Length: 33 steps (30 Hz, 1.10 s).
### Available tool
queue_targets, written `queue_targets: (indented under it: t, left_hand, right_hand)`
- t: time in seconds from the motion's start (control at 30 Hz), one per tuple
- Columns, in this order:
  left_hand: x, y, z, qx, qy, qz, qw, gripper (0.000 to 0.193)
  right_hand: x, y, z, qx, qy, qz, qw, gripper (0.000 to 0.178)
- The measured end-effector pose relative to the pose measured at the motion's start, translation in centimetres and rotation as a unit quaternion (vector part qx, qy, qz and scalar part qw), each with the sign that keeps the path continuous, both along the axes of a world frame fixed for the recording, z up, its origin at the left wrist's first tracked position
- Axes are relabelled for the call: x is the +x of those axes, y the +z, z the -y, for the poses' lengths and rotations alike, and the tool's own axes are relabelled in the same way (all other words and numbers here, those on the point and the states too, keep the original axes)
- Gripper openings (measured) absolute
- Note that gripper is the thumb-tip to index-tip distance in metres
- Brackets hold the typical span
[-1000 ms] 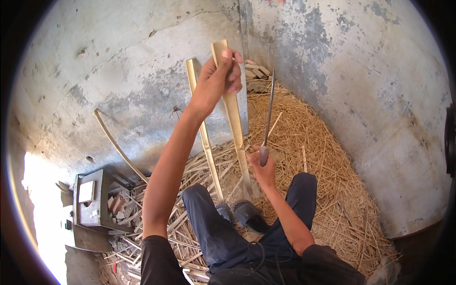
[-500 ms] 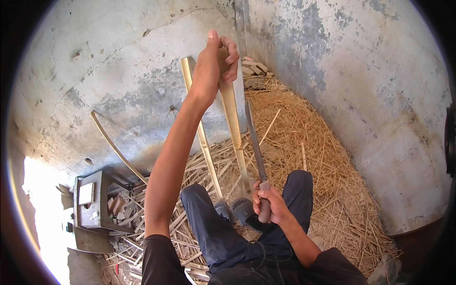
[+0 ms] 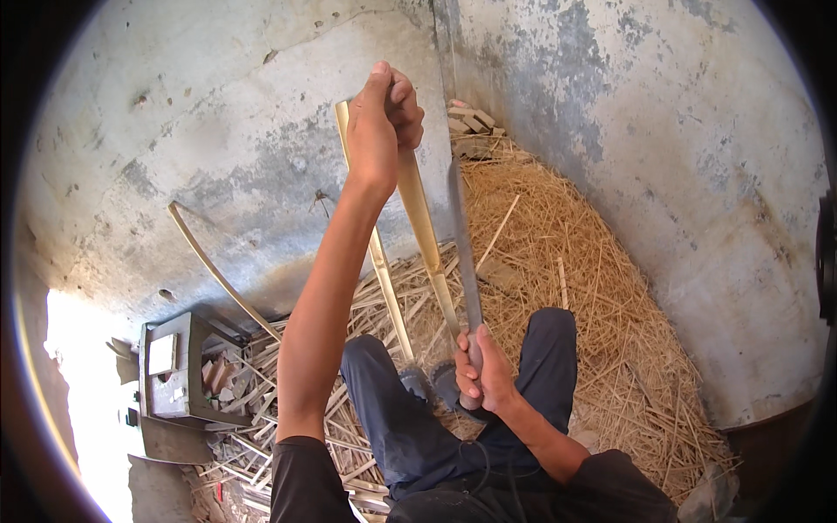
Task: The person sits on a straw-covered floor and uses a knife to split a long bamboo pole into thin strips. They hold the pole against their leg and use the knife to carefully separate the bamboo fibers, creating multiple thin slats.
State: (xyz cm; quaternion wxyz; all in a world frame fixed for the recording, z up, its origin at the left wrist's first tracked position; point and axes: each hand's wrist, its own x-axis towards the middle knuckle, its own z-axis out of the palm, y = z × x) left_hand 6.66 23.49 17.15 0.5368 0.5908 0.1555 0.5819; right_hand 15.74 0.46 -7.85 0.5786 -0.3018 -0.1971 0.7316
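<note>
My left hand is raised high, its fingers closed round the upper end of a split bamboo strip. That strip slants down to the floor near my feet, its pale inner face showing. In my right hand, low between my knees, is a long knife, gripped by its wooden handle. The blade points up and away, just right of the bamboo strip; whether they touch near the handle I cannot tell. Behind my left forearm a second bamboo strip leans against the wall.
A curved bamboo piece rests on the left wall. Below it lies a grey box-like cabinet holding broken pieces. Straw and shavings heap along the right wall, with bricks in the corner. My shoes stand between the strips.
My right hand has risen slightly and shifted left, bringing the knife handle closer to the bamboo strip and its tip higher. My left hand has turned a little and moved slightly left with the strip.
</note>
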Motion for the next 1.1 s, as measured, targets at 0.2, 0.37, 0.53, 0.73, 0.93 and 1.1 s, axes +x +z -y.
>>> queue_targets:
  t: [0.2, 0.37, 0.53, 0.73, 0.93, 1.1]
  left_hand:
    - [-0.3, 0.0, 0.0, 0.001, 0.033, 0.011, 0.999, 0.042]
    - [-0.5, -0.1, 0.6, -0.007, 0.027, 0.025, 0.999, 0.04]
    - [-0.4, -0.1, 0.5, 0.001, 0.032, 0.016, 0.999, 0.041]
    - [0.1, -0.5, -0.4, 0.003, 0.077, 0.021, 0.997, 0.041]
    - [-0.4, -0.3, -0.2, 0.007, 0.043, 0.01, 0.999, 0.04]
    - [-0.2, 0.2, 0.1, -0.015, -0.039, 0.003, 0.999, 0.04]
  right_hand:
    - [-1.0, 0.1, -0.7, 0.053, -0.073, 0.03, 0.995, 0.049]
    - [-0.9, -0.5, -1.4, -0.027, -0.012, 0.017, 0.999, 0.048]
    - [-1.1, 1.0, -1.3, 0.064, -0.076, 0.002, 0.995, 0.046]
    - [-1.3, -1.5, -2.0, -0.105, -0.001, 0.028, 0.994, 0.048]
    - [-0.6, -0.3, -1.5, -0.004, -0.041, -0.006, 0.999, 0.05]
    - [0.3, 1.6, -2.0, 0.045, -0.02, -0.016, 0.999, 0.051]
